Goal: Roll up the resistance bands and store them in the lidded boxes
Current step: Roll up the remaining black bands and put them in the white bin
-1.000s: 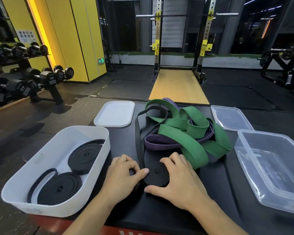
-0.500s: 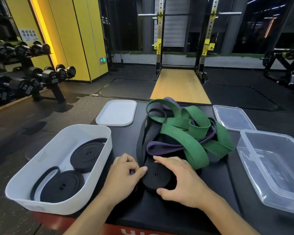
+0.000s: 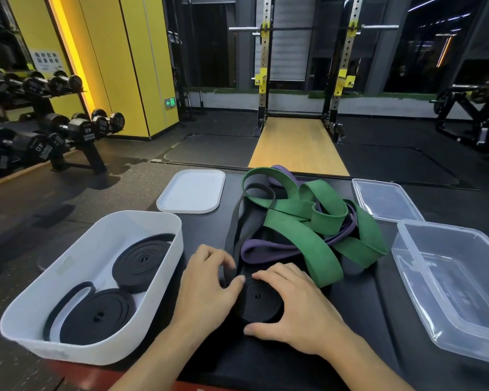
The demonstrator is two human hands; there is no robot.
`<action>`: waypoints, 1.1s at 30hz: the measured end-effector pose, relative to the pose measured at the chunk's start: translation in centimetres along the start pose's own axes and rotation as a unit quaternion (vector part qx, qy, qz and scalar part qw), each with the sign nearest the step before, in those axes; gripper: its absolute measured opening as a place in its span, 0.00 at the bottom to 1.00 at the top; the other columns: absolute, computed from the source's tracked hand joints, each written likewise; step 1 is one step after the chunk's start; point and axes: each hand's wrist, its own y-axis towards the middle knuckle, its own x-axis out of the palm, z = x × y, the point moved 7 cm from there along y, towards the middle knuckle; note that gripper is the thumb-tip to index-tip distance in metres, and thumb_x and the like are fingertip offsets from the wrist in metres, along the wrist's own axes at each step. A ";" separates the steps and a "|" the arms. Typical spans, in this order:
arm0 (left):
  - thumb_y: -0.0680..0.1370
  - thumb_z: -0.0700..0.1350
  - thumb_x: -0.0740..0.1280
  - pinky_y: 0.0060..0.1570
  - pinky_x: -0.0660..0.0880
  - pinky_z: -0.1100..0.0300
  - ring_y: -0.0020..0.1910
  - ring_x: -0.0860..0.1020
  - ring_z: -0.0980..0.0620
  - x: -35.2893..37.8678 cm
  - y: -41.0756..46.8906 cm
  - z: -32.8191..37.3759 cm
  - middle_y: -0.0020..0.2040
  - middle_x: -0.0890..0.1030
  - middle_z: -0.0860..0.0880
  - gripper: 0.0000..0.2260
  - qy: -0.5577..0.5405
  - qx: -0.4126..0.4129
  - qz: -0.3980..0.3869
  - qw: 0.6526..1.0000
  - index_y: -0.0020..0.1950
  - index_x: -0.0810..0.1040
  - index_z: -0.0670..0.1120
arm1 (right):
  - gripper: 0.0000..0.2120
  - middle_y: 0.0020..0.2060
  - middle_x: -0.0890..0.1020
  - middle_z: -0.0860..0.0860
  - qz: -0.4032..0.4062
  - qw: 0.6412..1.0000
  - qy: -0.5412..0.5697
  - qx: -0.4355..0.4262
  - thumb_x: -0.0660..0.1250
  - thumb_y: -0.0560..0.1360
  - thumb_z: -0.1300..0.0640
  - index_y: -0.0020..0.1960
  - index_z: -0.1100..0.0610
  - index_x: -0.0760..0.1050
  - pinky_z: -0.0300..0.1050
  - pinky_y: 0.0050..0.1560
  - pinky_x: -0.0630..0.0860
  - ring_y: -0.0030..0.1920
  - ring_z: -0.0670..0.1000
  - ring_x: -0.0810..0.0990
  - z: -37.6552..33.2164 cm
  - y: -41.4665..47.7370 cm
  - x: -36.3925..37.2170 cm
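A half-rolled black band coil [image 3: 258, 301] lies flat on the black table, its loose tail running up into a heap of green bands [image 3: 302, 238] and a purple band [image 3: 261, 246]. My right hand [image 3: 299, 309] curls round the coil's right side. My left hand [image 3: 206, 286] pinches the loose black strap at the coil's left edge. A white box [image 3: 96, 351] at the left holds two rolled black bands [image 3: 141, 263]. An empty clear box [image 3: 452, 289] stands at the right.
A white lid [image 3: 192, 193] lies behind the white box and a clear lid [image 3: 384, 197] behind the clear box. Dumbbell racks [image 3: 54, 131] stand far left, a squat rack [image 3: 302, 80] beyond the table. The table's red front edge [image 3: 153, 383] is near me.
The black coil has grown as more strap wound onto it. My right hand shifted round the coil and my left moved up to the strap. The loose tail has shortened.
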 end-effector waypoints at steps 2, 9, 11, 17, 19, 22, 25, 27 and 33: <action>0.73 0.44 0.75 0.56 0.75 0.54 0.55 0.74 0.57 0.3 0.6 2.7 0.54 0.71 0.62 0.13 0.032 0.081 0.006 0.996 0.54 0.78 0.57 | 0.43 0.58 0.69 0.33 -0.001 1.000 -0.004 -0.003 0.67 0.64 0.21 0.73 0.40 0.68 0.38 0.70 0.64 0.64 0.38 0.65 -0.1 0.0 0.0; 0.73 0.36 0.69 0.56 0.76 0.52 0.71 0.66 0.48 4.8 6.1 7.0 0.83 0.46 0.58 0.50 0.250 0.198 -0.215 0.923 0.82 0.43 0.65 | 0.42 0.57 0.70 0.37 -0.004 1.000 -0.014 -0.004 0.67 0.64 0.22 0.72 0.40 0.69 0.42 0.68 0.67 0.62 0.42 0.67 0.0 0.2 0.0; 0.73 0.37 0.71 0.46 0.76 0.54 0.69 0.71 0.48 6.0 7.2 6.5 0.83 0.45 0.60 0.52 0.259 0.183 -0.271 0.909 0.81 0.41 0.67 | 0.43 0.58 0.69 0.36 -0.008 1.000 -0.015 -0.006 0.66 0.65 0.22 0.74 0.40 0.68 0.41 0.69 0.65 0.63 0.41 0.66 -0.1 0.2 0.1; 0.81 0.46 0.61 0.50 0.74 0.54 0.68 0.73 0.49 8.8 8.4 5.2 0.78 0.64 0.58 0.28 0.268 0.193 -0.243 0.912 0.80 0.61 0.63 | 0.42 0.58 0.68 0.35 -0.012 1.000 -0.010 -0.003 0.67 0.66 0.24 0.74 0.40 0.67 0.41 0.70 0.65 0.62 0.41 0.65 -0.2 0.1 -0.1; 0.80 0.44 0.59 0.46 0.72 0.55 0.64 0.76 0.51 8.8 8.9 5.4 0.71 0.73 0.58 0.25 0.260 0.202 -0.218 0.919 0.76 0.69 0.63 | 0.43 0.57 0.67 0.35 -0.013 1.000 -0.014 -0.003 0.67 0.66 0.23 0.75 0.41 0.66 0.40 0.70 0.65 0.62 0.41 0.65 -0.1 0.1 0.0; 0.79 0.41 0.59 0.50 0.76 0.53 0.62 0.78 0.49 9.1 9.9 5.6 0.67 0.79 0.55 0.25 0.245 0.203 -0.212 0.924 0.72 0.74 0.63 | 0.44 0.56 0.66 0.35 -0.012 1.000 -0.015 -0.003 0.67 0.65 0.23 0.75 0.42 0.67 0.42 0.70 0.65 0.61 0.41 0.65 0.1 0.2 0.1; 0.79 0.39 0.60 0.57 0.77 0.54 0.62 0.79 0.48 9.0 10.6 7.1 0.65 0.82 0.53 0.25 0.147 0.178 -0.174 0.957 0.70 0.77 0.61 | 0.43 0.58 0.68 0.36 -0.011 1.000 -0.017 -0.003 0.67 0.64 0.22 0.74 0.41 0.67 0.43 0.69 0.67 0.61 0.43 0.66 0.1 0.3 0.3; 0.80 0.39 0.63 0.64 0.75 0.55 0.65 0.78 0.51 9.2 10.6 8.7 0.66 0.81 0.54 0.21 0.032 0.163 -0.145 0.975 0.69 0.80 0.58 | 0.42 0.62 0.69 0.36 -0.008 1.000 -0.015 -0.007 0.67 0.64 0.23 0.74 0.39 0.66 0.45 0.70 0.66 0.65 0.43 0.66 0.1 0.3 0.2; 0.83 0.39 0.67 0.71 0.69 0.60 0.69 0.74 0.57 11.9 9.8 8.2 0.70 0.78 0.54 0.19 -0.057 0.186 -0.290 0.937 0.71 0.79 0.53 | 0.41 0.64 0.69 0.34 0.005 1.000 -0.009 -0.013 0.69 0.65 0.24 0.73 0.39 0.67 0.44 0.71 0.65 0.66 0.42 0.66 -0.2 0.2 -0.2</action>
